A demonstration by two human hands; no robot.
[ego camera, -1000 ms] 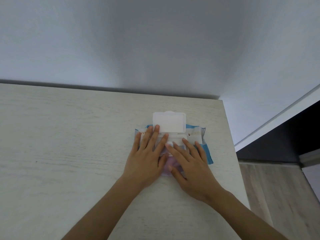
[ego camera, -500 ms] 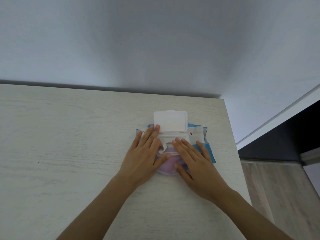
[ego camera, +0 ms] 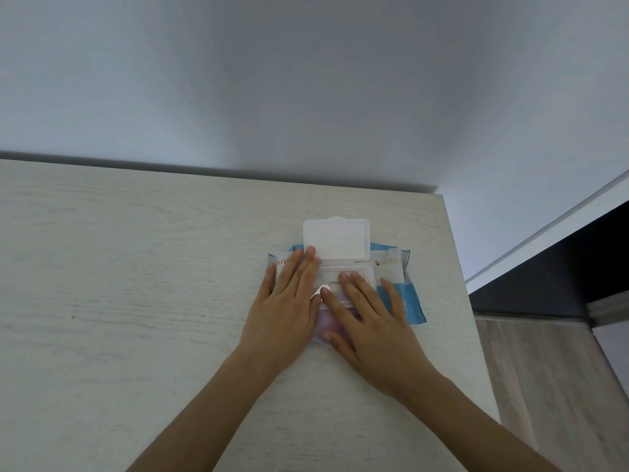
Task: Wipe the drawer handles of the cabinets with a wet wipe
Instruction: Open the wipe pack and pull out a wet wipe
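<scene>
A blue and white wet wipe pack (ego camera: pixel 394 267) lies on the pale wooden cabinet top (ego camera: pixel 136 284). Its white plastic lid (ego camera: pixel 336 243) is flipped up and back. My left hand (ego camera: pixel 286 308) lies flat on the left half of the pack, fingers spread and thumb near the opening. My right hand (ego camera: pixel 367 318) rests on the right half, with its fingertips at the opening below the lid. No loose wipe shows outside the pack. No drawer handles are in view.
A plain grey wall (ego camera: pixel 306 97) rises behind the cabinet top. The top ends at its right edge (ego camera: pixel 466 301); past it are a wooden floor (ego camera: pixel 551 386) and a dark doorway with a white frame (ego camera: pixel 551 229).
Both hands have slid slightly back toward me on the pack. The right fingers now sit at the opening under the raised lid.
</scene>
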